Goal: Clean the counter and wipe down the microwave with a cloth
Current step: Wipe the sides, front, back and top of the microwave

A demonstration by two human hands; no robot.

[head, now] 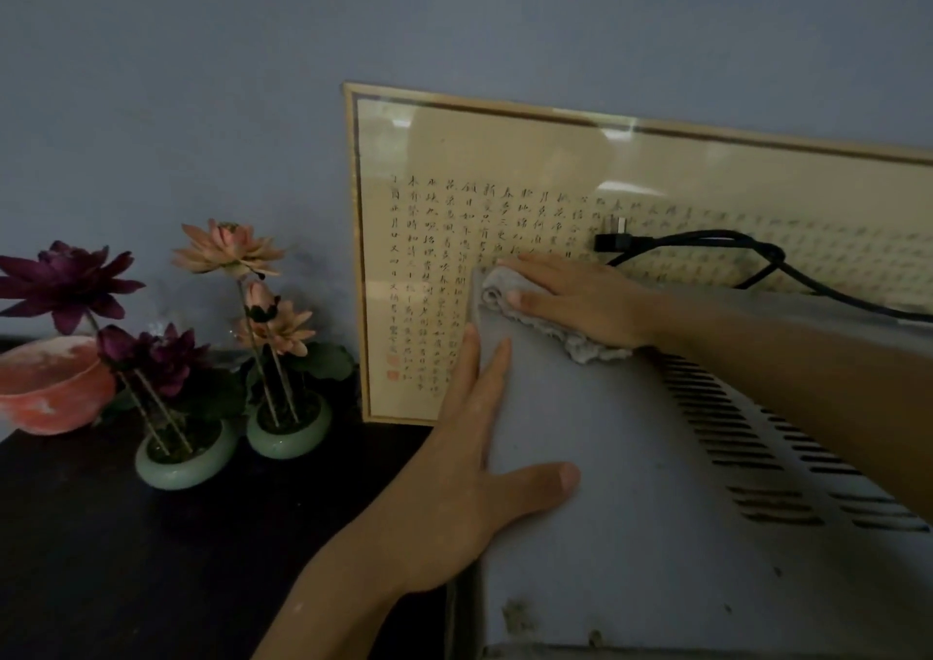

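The grey microwave [631, 482] fills the lower right, seen from above, with vent slots along its right side. A grey cloth [510, 288] lies at the top's far left corner. My right hand [575, 296] lies flat on the cloth with straight fingers, pressing it onto the top. My left hand [469, 467] rests on the microwave's left edge, fingers straight along the side and thumb on the top. The dark counter [151, 558] spreads out to the left.
A framed calligraphy sheet [505, 164] leans on the wall behind the microwave. A black power cord and plug [707, 243] lie across it. Left on the counter stand two green pots of artificial flowers [192, 452] and a pink bowl [50, 386].
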